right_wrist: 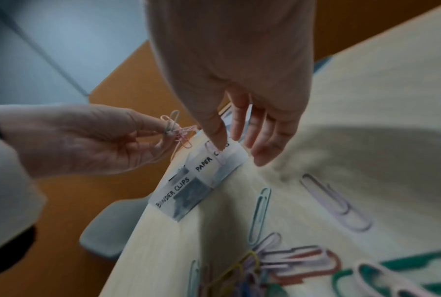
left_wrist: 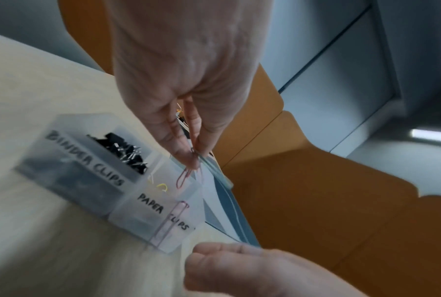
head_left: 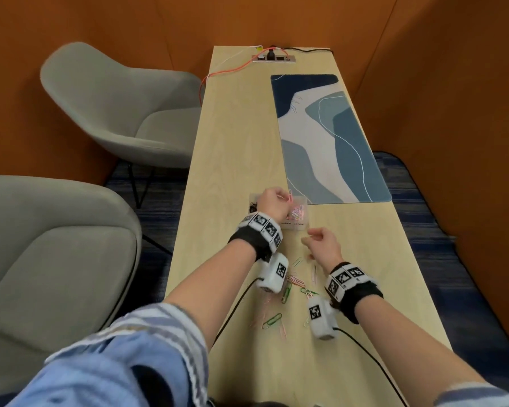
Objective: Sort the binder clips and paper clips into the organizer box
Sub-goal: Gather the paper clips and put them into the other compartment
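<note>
A clear organizer box (head_left: 295, 225) sits on the table, labelled BINDER CLIPS and PAPER CLIPS. Black binder clips (left_wrist: 124, 151) fill its left compartment (left_wrist: 62, 144). My left hand (head_left: 279, 199) hovers over the right compartment (left_wrist: 189, 193) and pinches a small bunch of paper clips (right_wrist: 175, 128), with a red one (left_wrist: 183, 178) hanging down. A pale pink clip (left_wrist: 168, 221) shows against the box's front wall. My right hand (head_left: 312, 239) hovers just in front of the box with relaxed fingers (right_wrist: 261, 156), holding nothing. Several coloured paper clips (head_left: 288, 289) lie scattered on the table near me.
A blue and white desk mat (head_left: 329, 136) lies beyond the box on the right. A power strip (head_left: 272, 57) with cables sits at the far end of the table (head_left: 232, 142). Two grey chairs (head_left: 121, 113) stand to the left. Wrist camera cables trail across the near table.
</note>
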`<state>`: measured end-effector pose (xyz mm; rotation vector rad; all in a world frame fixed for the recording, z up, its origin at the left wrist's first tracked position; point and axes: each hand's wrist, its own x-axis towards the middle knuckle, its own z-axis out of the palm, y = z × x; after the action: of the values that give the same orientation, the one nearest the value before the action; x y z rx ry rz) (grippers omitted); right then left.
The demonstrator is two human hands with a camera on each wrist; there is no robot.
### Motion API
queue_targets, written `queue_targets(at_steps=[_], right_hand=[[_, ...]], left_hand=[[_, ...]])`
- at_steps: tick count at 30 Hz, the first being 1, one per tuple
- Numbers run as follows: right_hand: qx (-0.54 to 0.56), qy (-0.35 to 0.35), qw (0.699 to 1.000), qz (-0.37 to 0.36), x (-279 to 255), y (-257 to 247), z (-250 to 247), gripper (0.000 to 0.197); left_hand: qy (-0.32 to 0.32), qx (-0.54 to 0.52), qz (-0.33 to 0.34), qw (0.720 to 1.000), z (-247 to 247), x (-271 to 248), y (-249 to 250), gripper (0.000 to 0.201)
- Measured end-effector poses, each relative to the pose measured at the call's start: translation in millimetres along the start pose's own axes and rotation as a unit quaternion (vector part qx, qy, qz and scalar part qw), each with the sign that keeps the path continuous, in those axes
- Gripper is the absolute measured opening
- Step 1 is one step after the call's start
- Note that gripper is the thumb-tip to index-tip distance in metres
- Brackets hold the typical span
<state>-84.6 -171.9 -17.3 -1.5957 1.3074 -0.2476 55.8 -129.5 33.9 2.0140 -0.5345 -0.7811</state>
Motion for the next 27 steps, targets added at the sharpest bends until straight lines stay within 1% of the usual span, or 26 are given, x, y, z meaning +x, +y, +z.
queue_targets(at_steps=[1, 3, 4, 6, 8, 9, 10, 12, 14, 16, 18, 23, 25, 27], right_hand=[[0.032, -0.03, 0.999, 0.031, 3, 0, 3, 0.035], [0.068, -0.073, 0.993, 0.063, 9, -8, 7, 0.036], [0.075, -0.088, 0.991, 0.07, 12, -12, 10, 0.035], [0.08, -0.1, 0.988, 0.081, 18, -18, 15, 0.029], [0.093, -0.099, 0.986, 0.092, 22, -20, 19, 0.017], [0.106, -0.099, 0.984, 0.101, 24, -20, 20, 0.008], [0.124, -0.098, 0.981, 0.109, 26, -20, 21, 0.004], [0.151, -0.093, 0.977, 0.115, 29, -21, 21, 0.015], [0.135, -0.087, 0.981, 0.107, 31, -27, 19, 0.02], [0.082, -0.063, 0.991, 0.08, 34, -36, 14, 0.024], [0.049, -0.042, 0.997, 0.047, 39, -50, 9, 0.026], [0.08, -0.074, 0.994, 0.014, 36, -71, 2, 0.021], [0.048, -0.075, 0.996, -0.011, 27, -66, -2, 0.02], [-0.043, -0.046, 0.996, -0.06, 16, -51, -4, 0.017]], left_hand=[[0.005, 0.015, 0.003, 1.0, 2, 4, 4, 0.017], [0.006, 0.037, 0.003, 0.999, 3, 11, 9, 0.005], [0.004, 0.044, -0.001, 0.999, 2, 12, 11, 0.006], [-0.005, 0.056, -0.01, 0.998, 0, 14, 10, 0.017], [-0.022, 0.062, -0.009, 0.998, -3, 16, 9, 0.024], [-0.028, 0.063, -0.008, 0.998, -4, 16, 8, 0.025], [-0.034, 0.066, -0.006, 0.997, -6, 15, 7, 0.025], [-0.033, 0.073, 0.005, 0.997, -11, 14, 4, 0.018], [-0.009, 0.082, 0.025, 0.996, -19, 9, 0, 0.013], [0.017, 0.109, 0.047, 0.993, -27, 1, -8, 0.013], [0.029, 0.134, 0.061, 0.989, -34, -7, -19, 0.016], [0.001, 0.182, 0.078, 0.98, -45, -40, -56, 0.014], [-0.02, 0.202, 0.081, 0.976, -47, -54, -71, 0.014], [-0.034, 0.237, 0.088, 0.967, -49, -65, -87, 0.015]])
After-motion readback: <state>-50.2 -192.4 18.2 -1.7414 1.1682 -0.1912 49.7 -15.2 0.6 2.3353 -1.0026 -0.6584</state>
